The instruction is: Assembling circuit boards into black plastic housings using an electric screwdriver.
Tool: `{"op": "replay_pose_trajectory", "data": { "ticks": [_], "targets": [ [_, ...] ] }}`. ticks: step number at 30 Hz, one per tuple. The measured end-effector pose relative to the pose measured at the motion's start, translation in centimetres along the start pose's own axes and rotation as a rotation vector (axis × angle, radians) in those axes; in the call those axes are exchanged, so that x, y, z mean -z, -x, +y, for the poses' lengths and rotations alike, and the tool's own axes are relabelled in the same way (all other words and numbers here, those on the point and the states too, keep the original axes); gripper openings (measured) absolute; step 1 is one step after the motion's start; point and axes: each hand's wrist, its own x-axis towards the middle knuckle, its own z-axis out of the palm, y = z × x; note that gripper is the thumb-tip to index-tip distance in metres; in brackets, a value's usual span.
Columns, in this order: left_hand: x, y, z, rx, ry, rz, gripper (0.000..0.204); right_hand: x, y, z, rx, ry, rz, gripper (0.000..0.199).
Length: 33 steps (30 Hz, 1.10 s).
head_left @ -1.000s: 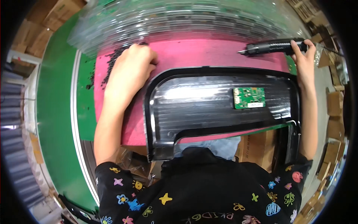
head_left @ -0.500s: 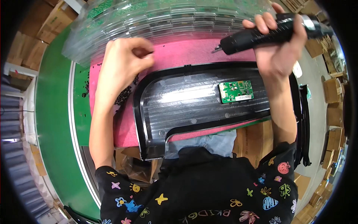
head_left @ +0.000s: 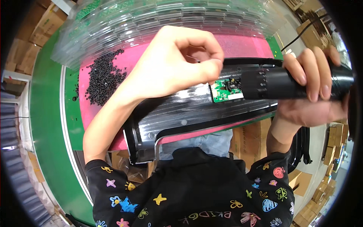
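Observation:
My right hand (head_left: pixel 315 85) is wrapped around a black electric screwdriver (head_left: pixel 261 84). The tool lies nearly level, its front end pointing left over a small green circuit board (head_left: pixel 220 97). Where its bit meets the board is hard to make out. The board sits inside a glossy black plastic panel (head_left: pixel 166 117) with a raised rim. Just above and left of the board, my left hand (head_left: pixel 166 62) is closed, thumb and fingertips pinched together; what they hold, if anything, is too small to name. Left of that forearm lies a pile of small black screws (head_left: pixel 104 79).
Stacked clear plastic trays (head_left: pixel 170 19) holding green boards line the far side. A pink mat (head_left: pixel 90 121) covers part of the green table (head_left: pixel 45 113). Cardboard boxes (head_left: pixel 251 142) stand below the near edge, and a black cable (head_left: pixel 302 32) hangs at the upper right.
My left hand has moved right, from near the screws to beside the circuit board. The screwdriver has moved right and down, its front end now over the board, with my right hand still gripping it.

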Motion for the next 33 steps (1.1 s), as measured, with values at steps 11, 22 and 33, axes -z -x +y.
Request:
{"op": "replay_pose_trajectory", "data": {
  "ticks": [11, 22, 33],
  "targets": [
    [-1.1, 0.6, -0.9, -0.266, -0.354, -0.076, 0.013, 1.0, 1.2, 0.1, 0.045, 0.004, -0.131, 0.051],
    [-1.0, 1.3, -2.0, -0.193, -0.386, -0.129, 0.011, 1.7, 0.6, 0.9, 0.022, 0.102, -0.228, 0.058],
    [-2.0, 1.2, -1.9, -0.507, -0.774, 0.057, 0.026, 2.0, 0.6, 1.4, 0.028, 0.238, -0.282, 0.065]
  ]
}}
